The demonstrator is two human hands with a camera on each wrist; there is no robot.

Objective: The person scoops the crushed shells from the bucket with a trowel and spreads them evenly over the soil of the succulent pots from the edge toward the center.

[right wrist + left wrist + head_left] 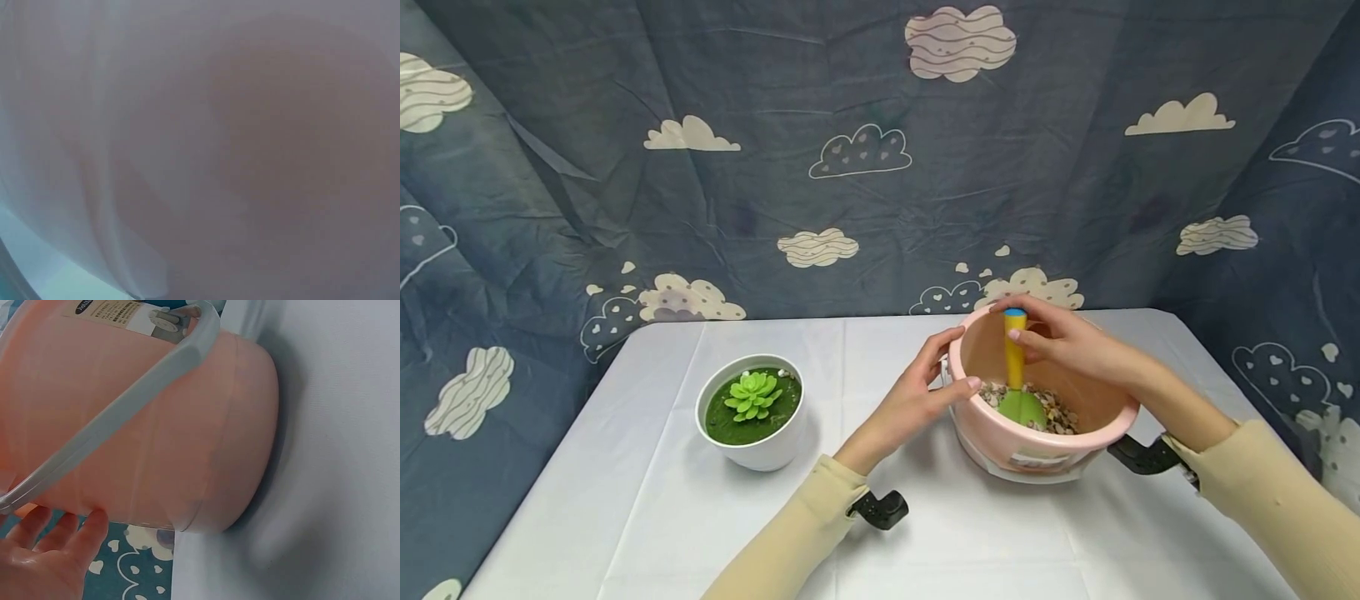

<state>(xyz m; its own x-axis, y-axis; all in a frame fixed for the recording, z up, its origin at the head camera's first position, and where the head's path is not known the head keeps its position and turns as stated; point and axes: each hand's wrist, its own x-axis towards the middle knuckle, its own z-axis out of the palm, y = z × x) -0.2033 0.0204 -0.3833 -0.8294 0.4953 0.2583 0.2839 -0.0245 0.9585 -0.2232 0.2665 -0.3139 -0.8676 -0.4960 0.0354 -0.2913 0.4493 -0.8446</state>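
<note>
A pink bucket [992,437] with a pale bail handle [125,403] and a label on its side stands on the right of the table. Small mixed pebbles [1062,412] lie inside it. My right hand [1067,337] reaches over the rim and holds the yellow handle of a toy shovel [1015,367], whose green blade rests among the pebbles. On the bucket's left side, my left hand [917,396] holds the wall, thumb on the rim and fingers against the outside. The right wrist view shows only a blurred, pale pinkish surface.
A white pot [767,454] holding a small green succulent [752,396] on green moss-like stuff stands to the left. A white cloth covers the table [662,517]. Behind hangs a dark blue curtain [760,200] with cloud prints.
</note>
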